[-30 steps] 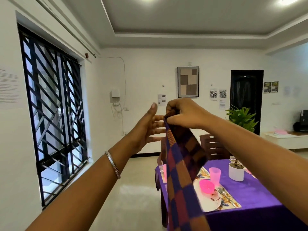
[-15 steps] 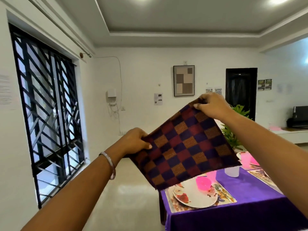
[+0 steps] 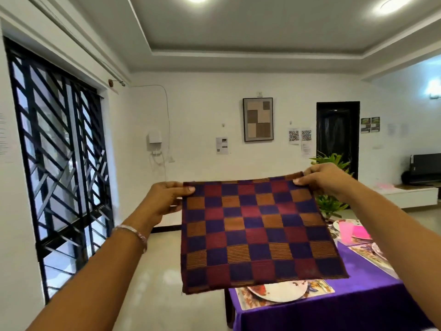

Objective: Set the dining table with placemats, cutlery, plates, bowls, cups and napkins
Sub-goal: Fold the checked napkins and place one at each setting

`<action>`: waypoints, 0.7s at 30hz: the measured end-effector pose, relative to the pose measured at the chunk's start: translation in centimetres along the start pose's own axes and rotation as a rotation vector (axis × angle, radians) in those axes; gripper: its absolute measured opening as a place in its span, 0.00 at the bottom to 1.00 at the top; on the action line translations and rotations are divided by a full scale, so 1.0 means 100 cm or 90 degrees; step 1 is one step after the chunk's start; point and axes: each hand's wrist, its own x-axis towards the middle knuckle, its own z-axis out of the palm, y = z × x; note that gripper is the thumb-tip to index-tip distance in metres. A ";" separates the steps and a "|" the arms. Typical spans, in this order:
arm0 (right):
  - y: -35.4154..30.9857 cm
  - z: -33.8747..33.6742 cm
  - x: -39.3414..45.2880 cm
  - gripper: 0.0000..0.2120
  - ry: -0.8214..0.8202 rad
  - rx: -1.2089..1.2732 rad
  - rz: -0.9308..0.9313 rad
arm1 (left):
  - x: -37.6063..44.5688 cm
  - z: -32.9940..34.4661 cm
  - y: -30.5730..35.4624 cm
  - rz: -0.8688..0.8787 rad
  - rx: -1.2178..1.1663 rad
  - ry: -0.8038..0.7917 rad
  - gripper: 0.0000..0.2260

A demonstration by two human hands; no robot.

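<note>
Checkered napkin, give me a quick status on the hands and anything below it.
Left hand and right hand each pinch a top corner. Checkered napkin spread flat, held in the air. Plate on table beneath its lower edge.

Before you the table point(image 3: 358, 306) wears a purple cloth. On it, near the front edge, lies a floral placemat point(image 3: 319, 289) with a white plate point(image 3: 279, 292) on top. Farther right lies another placemat point(image 3: 367, 255); beyond stands a pink cup point(image 3: 346, 231).
</note>
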 end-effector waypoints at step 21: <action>-0.013 0.123 -0.041 0.06 0.046 -0.056 -0.173 | -0.007 0.109 -0.019 0.178 0.112 0.010 0.07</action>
